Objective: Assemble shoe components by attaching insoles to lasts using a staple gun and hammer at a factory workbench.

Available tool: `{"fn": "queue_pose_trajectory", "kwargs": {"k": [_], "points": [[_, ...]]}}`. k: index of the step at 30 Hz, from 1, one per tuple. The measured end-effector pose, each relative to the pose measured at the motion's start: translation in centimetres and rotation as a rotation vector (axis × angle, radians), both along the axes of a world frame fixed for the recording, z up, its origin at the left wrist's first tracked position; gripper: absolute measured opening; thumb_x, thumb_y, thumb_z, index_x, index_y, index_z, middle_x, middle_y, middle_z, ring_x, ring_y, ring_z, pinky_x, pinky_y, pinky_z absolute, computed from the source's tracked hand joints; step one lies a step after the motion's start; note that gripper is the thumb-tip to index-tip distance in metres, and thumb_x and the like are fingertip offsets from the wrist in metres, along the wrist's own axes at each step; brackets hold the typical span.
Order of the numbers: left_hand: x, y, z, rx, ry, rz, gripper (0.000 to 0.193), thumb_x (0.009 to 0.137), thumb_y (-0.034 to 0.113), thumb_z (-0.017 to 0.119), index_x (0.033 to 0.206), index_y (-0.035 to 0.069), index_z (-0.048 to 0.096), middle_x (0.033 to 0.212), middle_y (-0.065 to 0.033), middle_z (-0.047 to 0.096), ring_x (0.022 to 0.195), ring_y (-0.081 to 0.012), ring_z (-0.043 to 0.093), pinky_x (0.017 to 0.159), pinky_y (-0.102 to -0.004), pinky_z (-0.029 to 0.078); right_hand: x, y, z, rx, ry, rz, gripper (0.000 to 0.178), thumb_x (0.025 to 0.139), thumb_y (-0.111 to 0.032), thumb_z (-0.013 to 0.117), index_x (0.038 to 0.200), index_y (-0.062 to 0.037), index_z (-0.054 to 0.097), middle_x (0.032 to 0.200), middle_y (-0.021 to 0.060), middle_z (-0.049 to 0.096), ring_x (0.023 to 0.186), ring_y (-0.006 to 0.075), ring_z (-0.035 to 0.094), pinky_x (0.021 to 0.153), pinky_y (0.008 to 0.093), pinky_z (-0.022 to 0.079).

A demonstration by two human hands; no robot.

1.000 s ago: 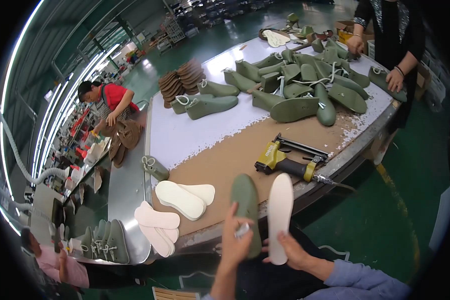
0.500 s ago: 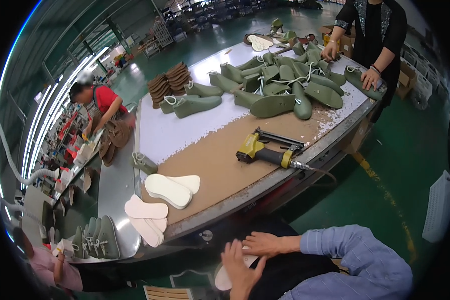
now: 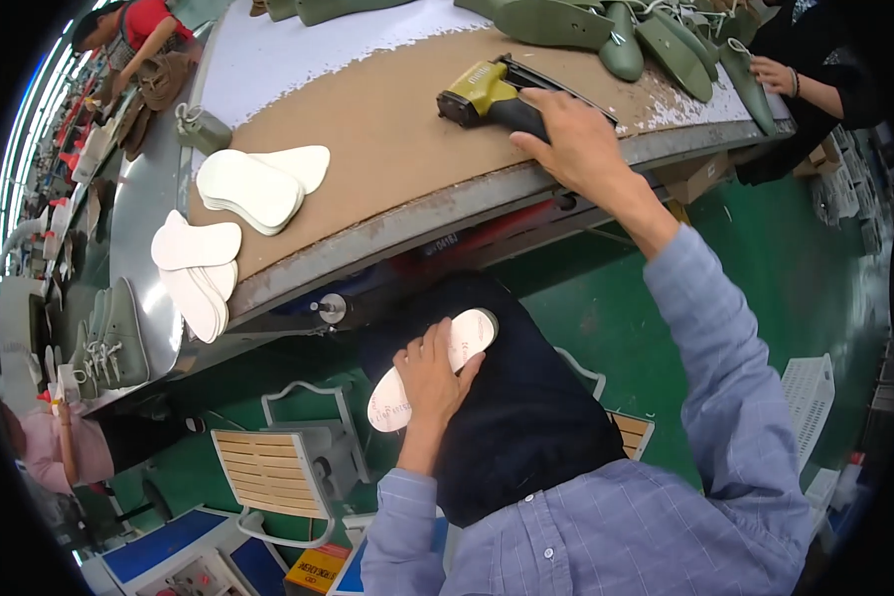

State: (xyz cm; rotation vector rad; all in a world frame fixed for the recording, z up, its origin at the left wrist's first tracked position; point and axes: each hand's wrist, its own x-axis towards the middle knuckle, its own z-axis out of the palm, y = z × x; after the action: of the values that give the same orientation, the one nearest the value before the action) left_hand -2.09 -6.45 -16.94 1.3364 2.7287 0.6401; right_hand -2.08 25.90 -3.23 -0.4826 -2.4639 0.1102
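Observation:
On my dark-clothed lap lies a pale insole [image 3: 472,333] with faint reddish print, and a thin green edge shows beneath its far end. My left hand [image 3: 432,382] presses across its middle, fingers closed over one side and thumb along the other. My right hand [image 3: 581,144] reaches over the table's near edge to a yellow and black nail gun [image 3: 479,91]. Its fingers and thumb are spread about the black handle, and the gun still lies flat. Left of it, white insoles [image 3: 248,187] and pinkish insoles [image 3: 197,248] are stacked at the table's edge.
Green shoe lasts [image 3: 556,25] crowd the table's far side, where another person's hand [image 3: 773,74] touches one. A short green last piece [image 3: 204,129] stands by the insoles. A slatted chair [image 3: 268,477] is at lower left. A white crate [image 3: 805,407] sits at right.
My right hand has left the insole on my lap and stretched out to the nail gun. The left hand stays on the insole. The view has tilted down toward my lap.

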Motion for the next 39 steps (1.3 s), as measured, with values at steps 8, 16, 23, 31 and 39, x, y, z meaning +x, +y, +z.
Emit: {"fn": "queue_pose_trajectory", "kwargs": {"k": [8, 16, 23, 31, 39], "points": [[0.5, -0.2, -0.5, 0.006, 0.025, -0.015, 0.073, 0.076, 0.045, 0.074, 0.13, 0.003, 0.049, 0.115, -0.0142, 0.056, 0.104, -0.0306, 0.051, 0.091, -0.0436, 0.035, 1.8, 0.0, 1.2, -0.297, -0.178, 0.213, 0.058, 0.085, -0.011, 0.061, 0.14, -0.0156, 0.043, 0.111, 0.0204, 0.06, 0.092, 0.0332, 0.061, 0.083, 0.0388, 0.05], [0.1, 0.3, 0.1, -0.007, -0.03, -0.038, 0.073, 0.073, 0.038, 0.078, 0.129, 0.002, 0.049, 0.112, -0.0143, 0.055, 0.1, -0.0309, 0.051, 0.088, -0.0423, 0.036, 15.3, -7.6, -0.8, -1.51, -0.303, 0.482, 0.043, 0.084, -0.033, 0.063, 0.11, -0.0003, 0.053, 0.081, 0.0035, 0.057, 0.069, 0.0122, 0.054, 0.064, 0.0265, 0.046], [0.4, 0.4, -0.1, 0.041, 0.004, -0.032, 0.075, 0.069, 0.033, 0.082, 0.129, 0.003, 0.049, 0.109, -0.0153, 0.055, 0.1, -0.0313, 0.052, 0.087, -0.0419, 0.037, 16.6, -14.3, -7.5, -1.236, -0.367, 0.452, 0.098, 0.08, -0.081, 0.044, 0.129, 0.0033, 0.049, 0.091, 0.0214, 0.067, 0.084, 0.0359, 0.067, 0.074, 0.0417, 0.051], [0.5, 0.0, -0.2, -0.01, -0.061, -0.009, 0.077, 0.065, 0.026, 0.082, 0.131, 0.004, 0.048, 0.108, -0.0136, 0.056, 0.1, -0.0292, 0.053, 0.087, -0.042, 0.038, 15.5, -14.9, -8.2, -1.211, -0.616, 0.399, 0.09, 0.081, -0.073, 0.054, 0.129, 0.0029, 0.049, 0.091, 0.0269, 0.066, 0.086, 0.0439, 0.064, 0.077, 0.0461, 0.05], [-0.1, -4.7, 0.3, -0.099, 0.112, -0.078, 0.073, 0.074, 0.026, 0.075, 0.137, 0.006, 0.043, 0.136, -0.0182, 0.046, 0.126, -0.0329, 0.045, 0.104, -0.049, 0.033, 12.0, -17.5, -6.4, -1.16, -0.768, 0.546, 0.078, 0.084, -0.058, 0.061, 0.126, 0.0067, 0.049, 0.087, 0.0299, 0.065, 0.083, 0.0454, 0.064, 0.076, 0.0454, 0.05]]}}
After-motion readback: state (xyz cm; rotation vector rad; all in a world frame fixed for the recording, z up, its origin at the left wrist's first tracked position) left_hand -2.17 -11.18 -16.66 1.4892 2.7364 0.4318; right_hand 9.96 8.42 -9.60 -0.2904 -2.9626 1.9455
